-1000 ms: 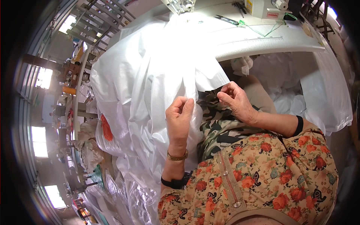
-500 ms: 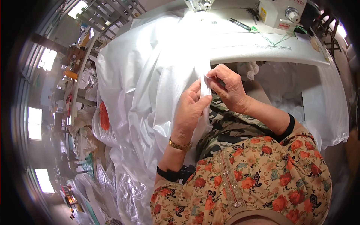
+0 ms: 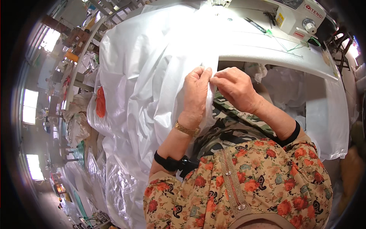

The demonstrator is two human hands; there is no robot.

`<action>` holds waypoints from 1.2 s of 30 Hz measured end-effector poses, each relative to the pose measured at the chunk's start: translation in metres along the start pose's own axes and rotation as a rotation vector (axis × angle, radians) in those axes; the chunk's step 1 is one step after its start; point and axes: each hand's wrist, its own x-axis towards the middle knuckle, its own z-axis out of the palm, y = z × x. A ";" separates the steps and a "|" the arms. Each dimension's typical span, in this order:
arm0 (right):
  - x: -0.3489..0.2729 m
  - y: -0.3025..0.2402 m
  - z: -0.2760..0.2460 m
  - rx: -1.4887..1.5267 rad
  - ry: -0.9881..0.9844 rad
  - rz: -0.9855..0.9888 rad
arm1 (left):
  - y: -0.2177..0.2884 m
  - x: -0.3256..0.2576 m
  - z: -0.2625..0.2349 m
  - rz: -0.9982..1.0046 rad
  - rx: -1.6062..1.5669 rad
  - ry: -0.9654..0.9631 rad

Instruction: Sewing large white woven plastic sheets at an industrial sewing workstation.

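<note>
While both hands work at the same spot, I read the left hand (image 3: 195, 91) and right hand (image 3: 233, 87) as meeting fingertip to fingertip on a folded edge of the white plastic sheeting (image 3: 152, 76). Left fingers are pressed together, pinching the fold from the left; right thumb and fingers close on the same strip from the right. I judge this two-sided pinch keeps the edge aligned and taut. The sheeting lies draped from the white sewing table (image 3: 274, 49) down over my lap and further down to the left. It appears thin, glossy, translucent white, heavily creased, with a long straight fold line running from the pinch point downward. A sewing machine (image 3: 301, 17) stands at the table's far right.
</note>
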 end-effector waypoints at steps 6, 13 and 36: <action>0.022 0.046 0.044 0.644 0.120 1.062 | 0.061 0.015 -0.015 0.527 0.944 0.063; 0.009 0.041 0.106 0.710 -0.375 0.423 | 0.070 0.021 0.017 0.510 1.279 -0.298; 0.114 0.167 0.044 -0.568 -0.522 0.673 | -0.046 -0.007 0.007 0.034 0.297 -0.121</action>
